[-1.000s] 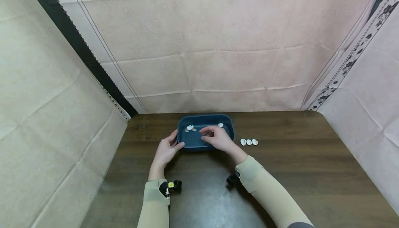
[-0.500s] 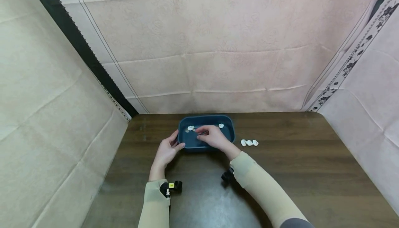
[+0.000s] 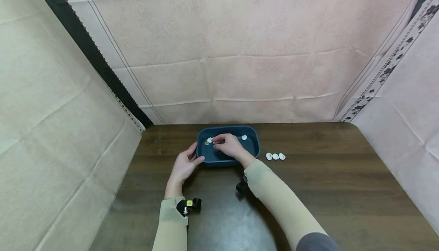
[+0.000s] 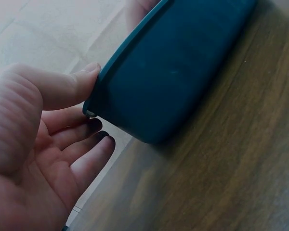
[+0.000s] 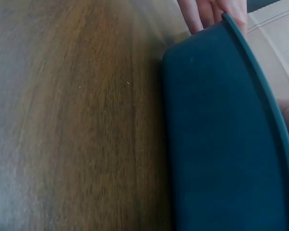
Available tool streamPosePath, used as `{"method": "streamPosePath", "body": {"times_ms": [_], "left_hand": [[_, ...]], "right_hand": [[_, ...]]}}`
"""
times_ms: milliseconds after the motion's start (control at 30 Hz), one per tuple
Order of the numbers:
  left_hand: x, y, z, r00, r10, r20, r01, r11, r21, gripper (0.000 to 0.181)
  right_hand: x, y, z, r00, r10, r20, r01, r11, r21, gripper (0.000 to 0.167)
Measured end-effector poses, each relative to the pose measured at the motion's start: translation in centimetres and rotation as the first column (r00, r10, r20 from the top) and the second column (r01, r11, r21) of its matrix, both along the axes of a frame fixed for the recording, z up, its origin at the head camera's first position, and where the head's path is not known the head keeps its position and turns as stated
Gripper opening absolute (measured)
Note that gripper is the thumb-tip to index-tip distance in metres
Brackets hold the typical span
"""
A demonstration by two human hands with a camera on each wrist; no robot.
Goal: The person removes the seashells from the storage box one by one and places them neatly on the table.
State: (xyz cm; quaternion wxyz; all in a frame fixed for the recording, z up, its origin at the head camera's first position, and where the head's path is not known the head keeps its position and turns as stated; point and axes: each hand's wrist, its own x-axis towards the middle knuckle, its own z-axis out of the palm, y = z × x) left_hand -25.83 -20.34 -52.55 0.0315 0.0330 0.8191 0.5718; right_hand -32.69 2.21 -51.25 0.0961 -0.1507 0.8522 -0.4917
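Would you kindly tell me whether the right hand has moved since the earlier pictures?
Yes: in the head view, judged against the blue tray, the right hand has moved left, toward the tray's left end.

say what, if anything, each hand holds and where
The left hand holds the tray by its left rim; whether the right hand holds anything cannot be told.

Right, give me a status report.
Left grip holds tray, left end. Right grip by white piece inside, hold unclear. Right grip blocks head view of tray's middle.
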Motion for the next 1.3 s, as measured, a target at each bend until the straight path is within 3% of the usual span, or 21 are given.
{"method": "streamPosePath", "body": {"times_ms": [267,900,1300], "left_hand": [[-0.1,0.0,-0.1,1.0,-0.003,-0.002,0.003,1.0,0.0,0.069],[-0.4,-0.1,-0.2,0.999,-0.026,-0.032,0.026,1.0,0.014,0.07],[-0.5,-0.2,-0.5,0.999,-0.028,-0.039,0.029,0.999,0.02,0.07]], "right_hand": [[-0.8,-0.7,-0.7,0.999,0.003,-0.041,-0.003,1.0,0.012,0.025],[-1.8,-1.9,-1.7,0.995,-0.065,-0.081,0.072,0.995,0.076,0.027],[-1.8,-2.1,-1.7,0.996,0.004,-0.091,0.01,0.988,0.152,0.036]]}}
